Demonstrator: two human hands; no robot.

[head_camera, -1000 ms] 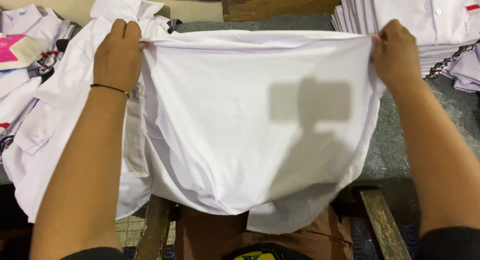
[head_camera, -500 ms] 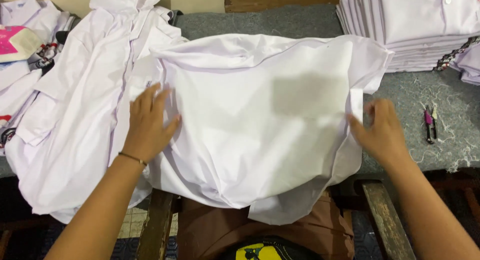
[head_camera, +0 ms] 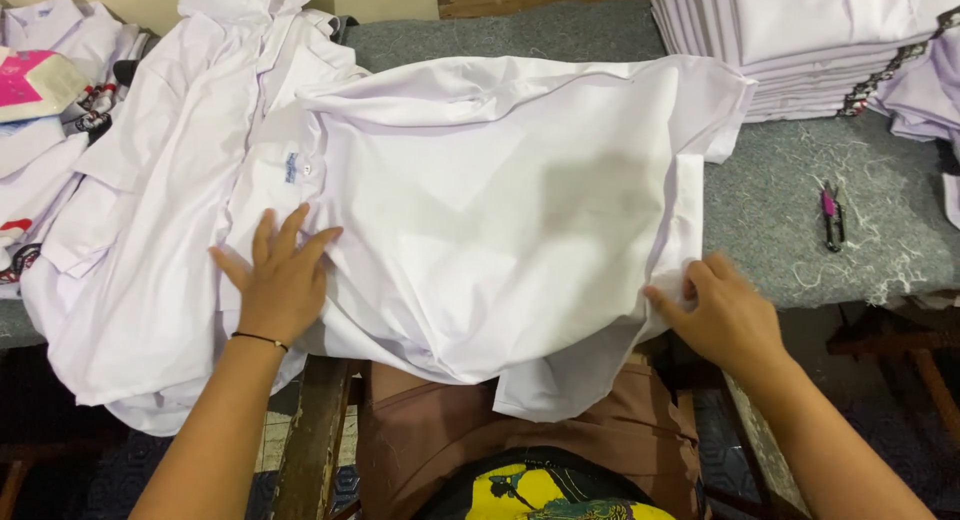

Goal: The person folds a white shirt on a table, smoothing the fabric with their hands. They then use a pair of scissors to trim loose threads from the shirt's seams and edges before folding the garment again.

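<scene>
A white shirt [head_camera: 500,210] lies spread on the grey felt table [head_camera: 800,230], its lower edge hanging over the front. My left hand [head_camera: 280,280] rests flat on the shirt's left side with fingers spread, a thin black band on the wrist. My right hand [head_camera: 720,310] pinches the shirt's folded right edge near the table's front. A small blue label [head_camera: 291,167] shows near the collar area.
A loose heap of white shirts [head_camera: 150,200] lies at the left. A neat stack of folded white shirts [head_camera: 800,40] stands at the back right. Small pink-handled snips [head_camera: 831,216] lie on the felt among thread scraps. A pink item [head_camera: 30,80] sits far left.
The shirt, held up by its top corners a second ago, now lies on the table. Both hands came down toward me, the left pressing flat, the right at the shirt's side edge.
</scene>
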